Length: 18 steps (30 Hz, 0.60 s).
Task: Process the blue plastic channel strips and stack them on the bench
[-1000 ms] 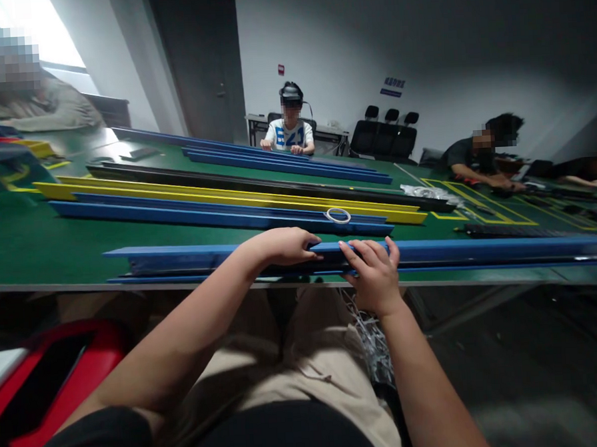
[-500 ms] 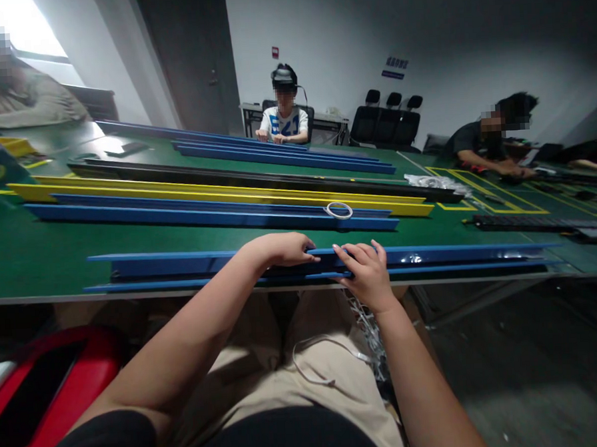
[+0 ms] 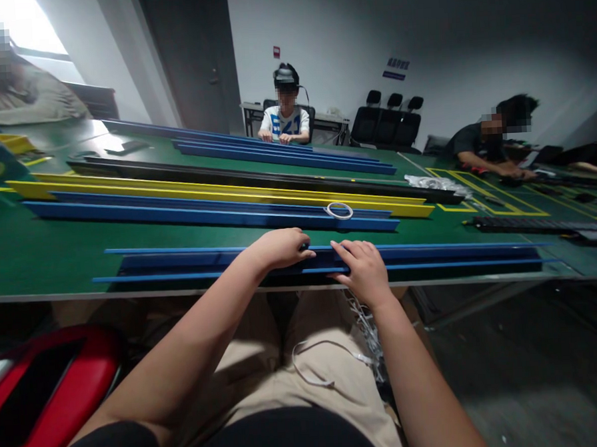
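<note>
A long blue channel strip (image 3: pixel 445 252) lies crosswise along the table's near edge, its two raised rims facing up. My left hand (image 3: pixel 284 245) reaches over its middle, fingers curled round the far rim. Close by on the right, my right hand (image 3: pixel 365 265) grips the same strip, thumb at the near rim and fingers across toward the far one. A short gap separates the two hands. Beyond the strip, a white ring-shaped coil (image 3: pixel 339 211) rests on another blue channel (image 3: pixel 218 212).
Behind are a yellow channel (image 3: pixel 176 190), a black channel (image 3: pixel 256 179) and several blue channels (image 3: pixel 285 156) on the green table (image 3: pixel 70 252). Clear plastic bags (image 3: pixel 434 184) lie at right. A red-and-black seat (image 3: pixel 85 361) stands lower left. Co-workers sit around the table, including a person opposite (image 3: pixel 285 117).
The blue strip has tilted or turned slightly in my hands, and its left end sits a little higher and further right. Both hands keep hold near its middle.
</note>
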Tool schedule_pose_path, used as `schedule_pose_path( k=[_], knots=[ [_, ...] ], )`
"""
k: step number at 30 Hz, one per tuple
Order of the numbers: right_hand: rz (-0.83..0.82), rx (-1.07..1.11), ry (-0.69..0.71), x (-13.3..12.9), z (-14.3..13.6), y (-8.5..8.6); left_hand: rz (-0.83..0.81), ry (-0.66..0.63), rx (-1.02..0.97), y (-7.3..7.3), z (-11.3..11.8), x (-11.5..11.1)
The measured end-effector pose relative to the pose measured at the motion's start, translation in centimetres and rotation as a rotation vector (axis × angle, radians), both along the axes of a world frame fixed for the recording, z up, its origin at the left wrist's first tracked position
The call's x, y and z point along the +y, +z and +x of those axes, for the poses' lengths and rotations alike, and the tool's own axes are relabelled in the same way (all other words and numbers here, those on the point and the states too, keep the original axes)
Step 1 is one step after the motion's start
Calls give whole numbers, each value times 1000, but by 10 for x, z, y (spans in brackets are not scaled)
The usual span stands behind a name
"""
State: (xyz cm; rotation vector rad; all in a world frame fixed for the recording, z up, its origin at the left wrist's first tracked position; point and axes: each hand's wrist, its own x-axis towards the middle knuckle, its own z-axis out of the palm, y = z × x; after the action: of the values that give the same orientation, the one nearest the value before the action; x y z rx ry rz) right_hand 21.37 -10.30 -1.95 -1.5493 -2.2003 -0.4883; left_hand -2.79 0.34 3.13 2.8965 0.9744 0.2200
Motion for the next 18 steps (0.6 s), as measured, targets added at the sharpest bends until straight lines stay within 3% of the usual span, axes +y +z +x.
schedule_pose_path(
  k=[9,18],
  knots=[
    [-41,-22,-15,17,-2,-3,-80,97,-23,-25,4,17],
    [-2,-40,-57,21,-3,-8,-118,110,-48,-27,3,21]
  ],
)
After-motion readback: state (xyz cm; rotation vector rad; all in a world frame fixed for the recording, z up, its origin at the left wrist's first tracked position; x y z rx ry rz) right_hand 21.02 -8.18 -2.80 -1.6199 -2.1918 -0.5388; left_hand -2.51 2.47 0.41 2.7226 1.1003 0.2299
